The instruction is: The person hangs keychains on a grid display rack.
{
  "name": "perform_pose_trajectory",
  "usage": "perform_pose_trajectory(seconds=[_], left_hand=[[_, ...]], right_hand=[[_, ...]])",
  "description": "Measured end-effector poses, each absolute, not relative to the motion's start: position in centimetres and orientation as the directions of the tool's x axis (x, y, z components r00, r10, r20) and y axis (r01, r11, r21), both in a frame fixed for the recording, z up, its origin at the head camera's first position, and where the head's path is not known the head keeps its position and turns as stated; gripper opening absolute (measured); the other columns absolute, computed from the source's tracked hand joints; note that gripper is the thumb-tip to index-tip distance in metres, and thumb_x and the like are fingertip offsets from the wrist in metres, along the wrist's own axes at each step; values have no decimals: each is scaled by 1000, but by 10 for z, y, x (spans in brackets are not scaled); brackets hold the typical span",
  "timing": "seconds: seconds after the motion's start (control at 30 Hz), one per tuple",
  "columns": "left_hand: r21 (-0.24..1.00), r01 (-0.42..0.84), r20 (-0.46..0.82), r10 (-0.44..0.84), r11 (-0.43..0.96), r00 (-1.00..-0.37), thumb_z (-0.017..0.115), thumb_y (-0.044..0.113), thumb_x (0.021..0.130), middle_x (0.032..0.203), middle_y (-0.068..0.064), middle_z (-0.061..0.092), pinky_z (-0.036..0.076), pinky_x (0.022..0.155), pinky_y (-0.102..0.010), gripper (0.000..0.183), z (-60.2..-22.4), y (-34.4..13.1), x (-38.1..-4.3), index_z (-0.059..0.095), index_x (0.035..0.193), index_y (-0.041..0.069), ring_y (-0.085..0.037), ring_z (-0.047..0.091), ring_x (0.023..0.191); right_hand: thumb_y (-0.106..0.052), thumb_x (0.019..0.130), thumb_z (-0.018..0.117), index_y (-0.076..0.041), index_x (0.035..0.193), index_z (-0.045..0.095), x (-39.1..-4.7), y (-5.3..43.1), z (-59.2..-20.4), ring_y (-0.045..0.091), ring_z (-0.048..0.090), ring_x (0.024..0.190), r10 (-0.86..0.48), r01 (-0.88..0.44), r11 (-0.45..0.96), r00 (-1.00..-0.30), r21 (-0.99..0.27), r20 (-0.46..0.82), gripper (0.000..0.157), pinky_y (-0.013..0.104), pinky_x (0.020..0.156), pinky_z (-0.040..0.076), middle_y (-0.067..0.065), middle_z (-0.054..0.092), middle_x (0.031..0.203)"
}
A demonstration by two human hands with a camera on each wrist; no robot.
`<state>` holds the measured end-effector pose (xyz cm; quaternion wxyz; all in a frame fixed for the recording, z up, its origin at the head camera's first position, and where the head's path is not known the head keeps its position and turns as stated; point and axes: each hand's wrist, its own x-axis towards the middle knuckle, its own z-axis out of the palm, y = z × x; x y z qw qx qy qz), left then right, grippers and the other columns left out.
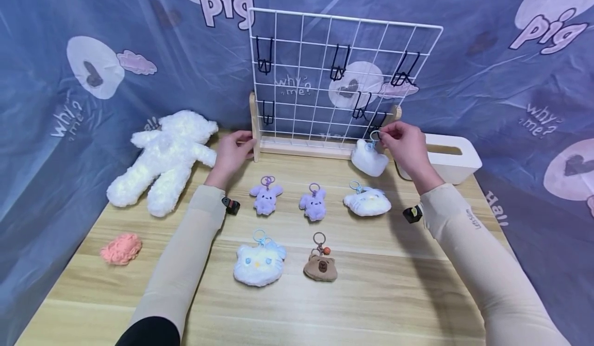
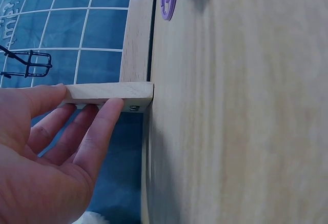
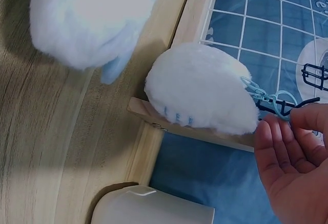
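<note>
My left hand (image 1: 229, 152) pinches the wooden side post (image 2: 110, 90) of the white wire grid rack (image 1: 306, 148), thumb on one face and fingertips on the other. At the rack's right end, my right hand (image 1: 407, 142) pinches the blue key ring of a white plush keychain (image 3: 200, 88). The ring overlaps a low black hook (image 3: 308, 102) on the grid. The plush hangs in front of the right post, with small blue stitches facing the right wrist camera. Another white plush keychain (image 1: 368, 202) with a blue bow lies on the table nearby.
Two purple plush keychains (image 1: 266, 200), a white cat-face keychain (image 1: 259, 266) and a brown bear-like keychain (image 1: 321, 267) lie on the table (image 1: 371, 305). A white plush toy (image 1: 169, 155) and pink fuzzy bundle (image 1: 121, 248) are left; a white box (image 1: 457, 163) stands right.
</note>
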<state>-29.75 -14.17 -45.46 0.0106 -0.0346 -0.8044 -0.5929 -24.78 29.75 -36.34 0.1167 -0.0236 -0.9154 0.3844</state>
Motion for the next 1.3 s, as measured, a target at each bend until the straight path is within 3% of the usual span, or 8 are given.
perform_pose_trajectory(seconds=[0.4,0.6,0.8,1.03,1.3], left_hand=[[955,56,46,40,291,-998,66,10,113,139,-31,69,74,99,-45,39,-452,-141,-293,64,149,-7,-48,75,120],[951,64,52,47,301,-998,65,10,113,140,-32,69,74,98,-44,40,-451,-140,-294,64,149,-7,-48,75,121],[951,74,63,45,301,-997,66,10,113,140,-32,69,74,97,-44,40,-451,-139,-295,64,149,-8,-48,75,120],[951,62,52,42,304,-998,66,11,114,141,-31,68,73,100,-46,40,-451,-140,-295,64,150,-6,-48,75,121],[952,69,60,40,297,-997,66,10,113,139,-30,70,75,95,-40,39,-450,-140,-295,65,148,-7,-47,76,119]], right_hand=[[-18,105,71,-2,115,80,-232,297,-356,-6,60,74,131,-30,746,-973,-666,191,21,10,70,48,2,77,94],[-20,105,71,-4,117,82,-219,295,-350,-3,60,81,111,-54,767,-970,-640,215,22,13,76,48,11,79,102],[-20,106,72,-5,117,80,-204,289,-349,0,62,84,90,-56,757,-978,-651,189,19,10,68,49,17,80,109],[-19,107,75,-3,117,80,-189,279,-353,-7,66,80,27,-108,708,-983,-698,179,19,7,67,54,16,81,110],[-15,106,79,-1,120,79,-167,260,-362,-3,65,85,-53,-121,618,-992,-777,112,20,8,73,56,11,79,111]])
